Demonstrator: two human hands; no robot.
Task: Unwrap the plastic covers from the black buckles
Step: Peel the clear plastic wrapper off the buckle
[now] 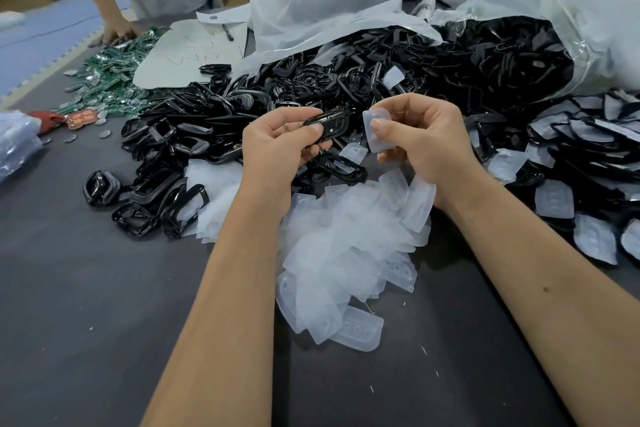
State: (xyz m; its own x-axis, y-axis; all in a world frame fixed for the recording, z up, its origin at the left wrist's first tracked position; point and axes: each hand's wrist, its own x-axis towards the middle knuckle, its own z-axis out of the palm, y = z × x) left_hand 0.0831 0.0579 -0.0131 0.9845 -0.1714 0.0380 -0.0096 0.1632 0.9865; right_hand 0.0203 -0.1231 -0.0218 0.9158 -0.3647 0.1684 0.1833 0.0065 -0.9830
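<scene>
Black buckle: small, stiff, glossy and likely slippery, pinched at its rim by the left hand above the bench; plastic cover, thin and limp, pinched by the right hand, just beside.

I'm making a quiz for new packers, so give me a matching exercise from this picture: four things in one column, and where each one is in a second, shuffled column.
Things:
1. bare black plastic buckle
2. peeled clear plastic cover
3. heap of green circuit boards
4. pile of discarded clear covers

Places:
A. far left of the table
B. between the forearms
C. in the left hand
D. in the right hand

Pairs: 1-C, 2-D, 3-A, 4-B
</scene>
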